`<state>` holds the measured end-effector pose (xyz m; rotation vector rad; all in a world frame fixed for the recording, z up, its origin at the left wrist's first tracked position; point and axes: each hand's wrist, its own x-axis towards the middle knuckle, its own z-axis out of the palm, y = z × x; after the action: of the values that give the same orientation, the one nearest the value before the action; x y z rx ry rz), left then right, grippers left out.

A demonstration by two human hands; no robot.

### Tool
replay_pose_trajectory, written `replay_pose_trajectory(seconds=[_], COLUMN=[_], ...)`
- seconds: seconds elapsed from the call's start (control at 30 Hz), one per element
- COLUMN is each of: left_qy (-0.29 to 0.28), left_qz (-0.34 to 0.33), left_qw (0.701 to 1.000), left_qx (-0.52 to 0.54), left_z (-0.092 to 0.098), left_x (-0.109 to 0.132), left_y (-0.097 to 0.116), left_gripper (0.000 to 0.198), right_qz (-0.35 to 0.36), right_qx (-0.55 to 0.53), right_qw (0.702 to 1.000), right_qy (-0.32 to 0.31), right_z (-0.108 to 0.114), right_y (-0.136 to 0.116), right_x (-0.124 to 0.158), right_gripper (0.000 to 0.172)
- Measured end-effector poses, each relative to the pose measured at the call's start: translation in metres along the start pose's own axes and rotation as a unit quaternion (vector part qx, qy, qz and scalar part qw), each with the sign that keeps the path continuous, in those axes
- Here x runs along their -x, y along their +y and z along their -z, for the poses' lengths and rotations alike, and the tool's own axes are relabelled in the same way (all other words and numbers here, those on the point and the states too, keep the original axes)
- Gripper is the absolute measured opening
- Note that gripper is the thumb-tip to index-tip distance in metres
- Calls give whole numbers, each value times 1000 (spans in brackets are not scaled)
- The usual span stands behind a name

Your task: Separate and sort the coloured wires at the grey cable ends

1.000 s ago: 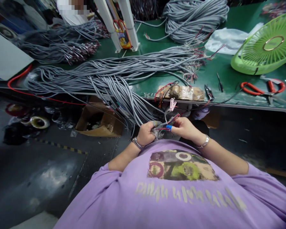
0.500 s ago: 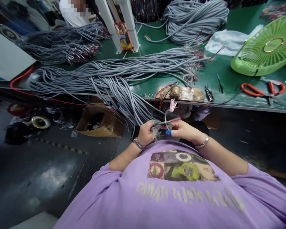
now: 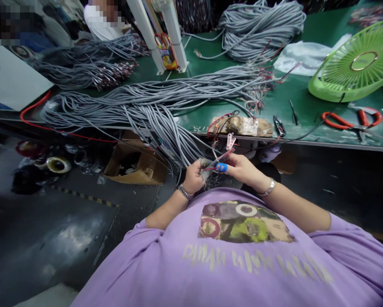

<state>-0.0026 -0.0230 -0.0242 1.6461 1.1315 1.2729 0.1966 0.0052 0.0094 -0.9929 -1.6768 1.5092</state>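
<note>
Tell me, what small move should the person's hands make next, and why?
Perhaps spread the thin reddish wires slightly with the right hand, since they lie close together near its fingers, while the left hand holds the grey, round cable.

Both forearms (image 3: 301, 209) angle inward, left fingers (image 3: 196, 166) curled, right fingers (image 3: 234, 158) pinching.

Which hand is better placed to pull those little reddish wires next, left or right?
Probably the right hand: it's right beside the reddish wires. The left hand looks busy gripping the grey cables.
</note>
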Motion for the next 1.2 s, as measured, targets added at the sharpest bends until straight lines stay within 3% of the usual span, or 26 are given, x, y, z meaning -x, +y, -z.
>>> replay_pose_trajectory(seconds=[0.1, 0.17, 0.23, 0.33, 0.4, 0.47, 0.57, 0.67, 0.77, 0.93, 1.03, 1.2], left_qy=[-55, -76, -62, -12, 19, 36, 31, 17, -2, -35, -26, 73], left_qz=[-5, 5, 10, 23, 38, 57, 81, 72, 50, 18, 27, 96], left_qw=[998, 997, 998, 1000, 999, 996, 990, 992, 996, 999, 999, 989], left_qx=[19, 15, 3, 3, 22, 58, 108, 104, 74, 17, 10, 86], left_z=[4, 6, 7, 6, 5, 6, 6, 4, 1, -1, 0, 4], left_x=[-1, -2, -3, -3, -4, -5, -5, -4, -4, -3, -2, -4], left_y=[-1, 1, 4, 6, 5, 2, -2, -3, -3, 0, 0, -10], left_gripper=[30, 30, 31, 31, 31, 32, 36, 39, 37, 26, 26, 33], right_qz=[-3, -3, -8, -11, 5, 6, -27, -43, -38, -49, -41, -39], right_qx=[45, 46, 10, -32, -2, 44, 36, -58, -101, -22, -41, -27], right_qw=[998, 999, 999, 984, 966, 959, 986, 997, 994, 998, 998, 971], right_qy=[40, 29, -30, -173, -257, -281, -159, -37, -17, 16, -38, -235], right_z=[-9, -9, -6, 0, 3, 7, 16, 21, 13, -11, -12, -2], right_y=[7, 8, 5, -2, -5, -3, 0, -1, -4, 3, 3, -1], right_x=[-5, -3, 1, 12, 19, 24, 25, 22, 14, 0, 6, 28], right_gripper=[51, 50, 48, 46, 43, 41, 38, 39, 48, 45, 43, 41])
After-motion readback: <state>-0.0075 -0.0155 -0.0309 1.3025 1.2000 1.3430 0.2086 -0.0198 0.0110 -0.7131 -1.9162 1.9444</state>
